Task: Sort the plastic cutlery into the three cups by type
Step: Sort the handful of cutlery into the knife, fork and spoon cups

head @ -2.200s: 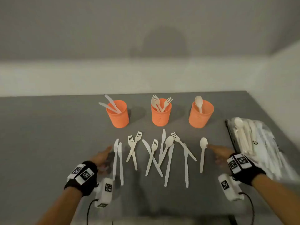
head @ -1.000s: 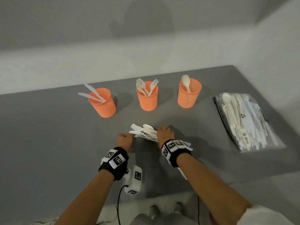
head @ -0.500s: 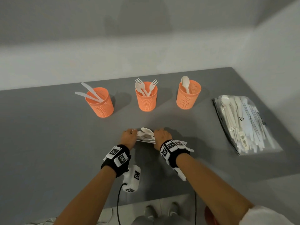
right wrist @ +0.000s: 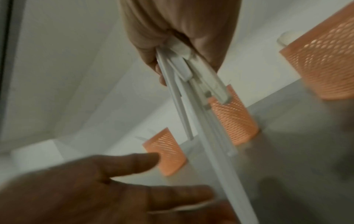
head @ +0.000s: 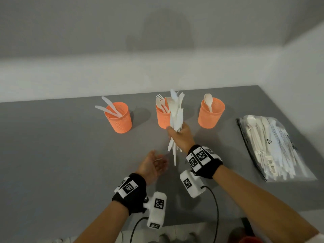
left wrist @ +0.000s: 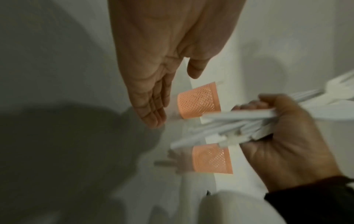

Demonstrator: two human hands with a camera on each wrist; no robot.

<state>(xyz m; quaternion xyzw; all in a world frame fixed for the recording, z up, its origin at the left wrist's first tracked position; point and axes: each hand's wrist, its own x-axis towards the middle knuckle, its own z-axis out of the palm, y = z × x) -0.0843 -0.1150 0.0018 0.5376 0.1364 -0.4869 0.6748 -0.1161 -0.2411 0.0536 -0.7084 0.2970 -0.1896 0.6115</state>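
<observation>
A mixed bundle of white plastic cutlery (head: pixel 175 118) stands nearly upright above the grey table (head: pixel 52 146), clenched about its middle in the person's right hand (head: pixel 182 137), whose fingers and thumb curl right round it. The heads fan out toward 12 o'clock of the fist, blurred across the middle cup (head: pixel 163 118); the handles splay unevenly toward 6 o'clock. The pieces look light, stiff and slick, likely to slide past one another, so each is best drawn out singly by its handle end. The left hand (head: pixel 152 165) waits at 7 o'clock of the bundle, palm up, fingers loosely spread; one thin pale piece seems to lie across its fingers, though blur leaves that uncertain. Beyond stand the knife cup (head: pixel 119 120) at 10 o'clock and the spoon cup (head: pixel 210 114) at 2 o'clock. A clear bag of spare cutlery (head: pixel 273 148) lies at 3 o'clock.
</observation>
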